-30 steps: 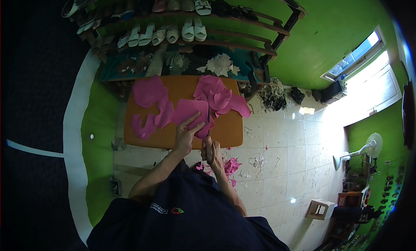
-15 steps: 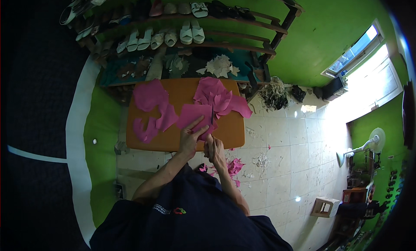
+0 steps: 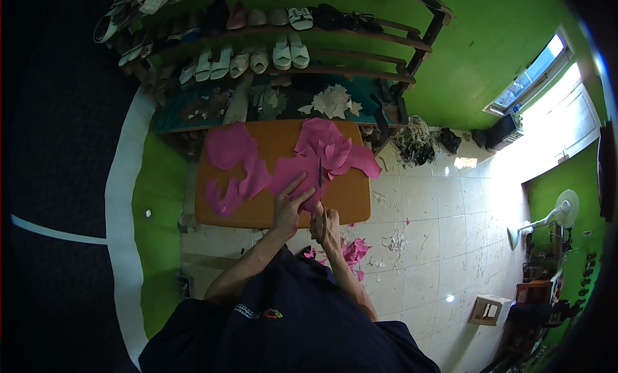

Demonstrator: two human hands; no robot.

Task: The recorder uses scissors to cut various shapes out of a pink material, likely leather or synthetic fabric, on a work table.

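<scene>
My left hand (image 3: 288,207) grips a pink sheet (image 3: 294,171), thumb and fingers closed on its lower part. The material looks like thin leather or fabric. My right hand (image 3: 327,229) is wrapped round the handles of a pair of scissors (image 3: 320,173). Their dark blade points away from me along the sheet's right edge. Both hands are over the near side of the orange-brown table (image 3: 270,213). A heap of cut pink pieces (image 3: 328,144) sits just beyond the blade, and larger pink offcuts (image 3: 230,146) lie on the left.
Pink scraps (image 3: 355,251) and pale shreds (image 3: 394,241) litter the tiled floor beside me. Behind the table, a rack holds several shoes (image 3: 291,53); its lowest shelf carries pale cut pieces (image 3: 333,101). A white fan (image 3: 566,209) and a small stool (image 3: 489,310) are on the right.
The whole view has shifted slightly, so everything appears a little farther right and lower. Both hands keep nearly the same hold on the sheet and scissors.
</scene>
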